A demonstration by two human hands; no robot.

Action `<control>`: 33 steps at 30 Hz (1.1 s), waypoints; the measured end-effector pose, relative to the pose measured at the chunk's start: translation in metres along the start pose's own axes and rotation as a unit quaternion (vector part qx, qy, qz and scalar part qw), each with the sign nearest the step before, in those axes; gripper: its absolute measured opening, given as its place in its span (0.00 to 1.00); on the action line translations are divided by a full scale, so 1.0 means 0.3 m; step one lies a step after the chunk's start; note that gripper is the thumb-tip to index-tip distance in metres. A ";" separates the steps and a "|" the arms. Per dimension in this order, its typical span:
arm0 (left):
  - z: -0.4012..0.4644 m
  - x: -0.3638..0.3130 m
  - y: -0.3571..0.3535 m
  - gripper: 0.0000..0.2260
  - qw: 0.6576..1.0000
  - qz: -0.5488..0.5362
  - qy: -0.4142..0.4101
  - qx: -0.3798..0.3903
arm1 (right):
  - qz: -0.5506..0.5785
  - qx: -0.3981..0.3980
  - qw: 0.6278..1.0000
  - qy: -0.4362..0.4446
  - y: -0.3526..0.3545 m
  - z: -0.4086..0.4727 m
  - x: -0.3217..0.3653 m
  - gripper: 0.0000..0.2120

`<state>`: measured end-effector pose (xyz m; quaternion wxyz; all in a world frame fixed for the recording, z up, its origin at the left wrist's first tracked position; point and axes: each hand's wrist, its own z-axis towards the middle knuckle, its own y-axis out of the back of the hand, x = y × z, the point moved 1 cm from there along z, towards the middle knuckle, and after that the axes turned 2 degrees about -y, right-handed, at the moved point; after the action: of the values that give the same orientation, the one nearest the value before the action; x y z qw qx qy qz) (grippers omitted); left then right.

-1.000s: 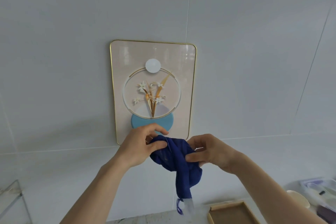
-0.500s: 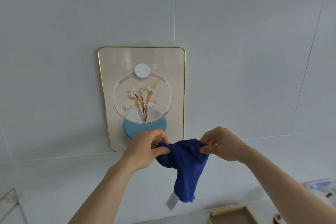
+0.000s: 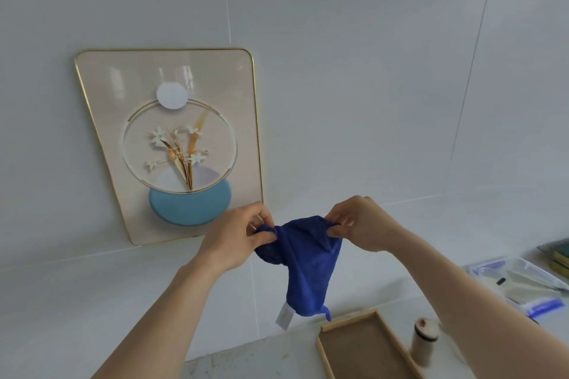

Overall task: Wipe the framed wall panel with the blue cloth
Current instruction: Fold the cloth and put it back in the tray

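The framed wall panel [image 3: 172, 144] hangs on the white tiled wall at the left; it has a thin gold frame, a beige face, a white disc, a flower ring and a light blue disc. The blue cloth [image 3: 308, 261] hangs in the air right of the panel's lower right corner, a white tag dangling from its bottom edge. My left hand [image 3: 237, 237] pinches its left top corner and my right hand [image 3: 360, 224] pinches its right top corner. Neither the cloth nor my hands touch the panel.
A shallow wooden tray [image 3: 366, 348] lies on the counter below the cloth. A small cream bottle [image 3: 423, 341] stands just right of it. A clear plastic box [image 3: 520, 280] with small items sits at the far right, dark green items [image 3: 558, 254] behind it.
My hands have pulled apart, spreading the cloth between them. The view has shifted right, so the panel now sits further left and looks larger.
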<state>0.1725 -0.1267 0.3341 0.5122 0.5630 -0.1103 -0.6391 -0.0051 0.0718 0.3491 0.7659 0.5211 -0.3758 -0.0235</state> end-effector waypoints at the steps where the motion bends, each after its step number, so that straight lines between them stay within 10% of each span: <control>1: 0.009 -0.014 -0.027 0.09 1.000 -0.004 0.000 0.003 | -0.001 -0.002 1.000 -0.006 0.009 -0.006 -0.028 0.11; 15: 0.127 -0.110 -0.506 0.08 0.997 -0.011 0.049 0.059 | -0.029 0.001 0.996 -0.081 0.017 -0.055 -0.470 0.09; 33: -0.010 0.187 -1.199 0.12 0.969 0.006 0.206 0.135 | 0.047 0.027 0.981 -0.187 -0.547 -0.134 -0.989 0.12</control>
<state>-0.0069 -0.0071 0.0409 0.4472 0.7460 -0.0913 -0.4849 -0.1352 0.1554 0.0447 0.6682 0.5100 -0.5367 -0.0740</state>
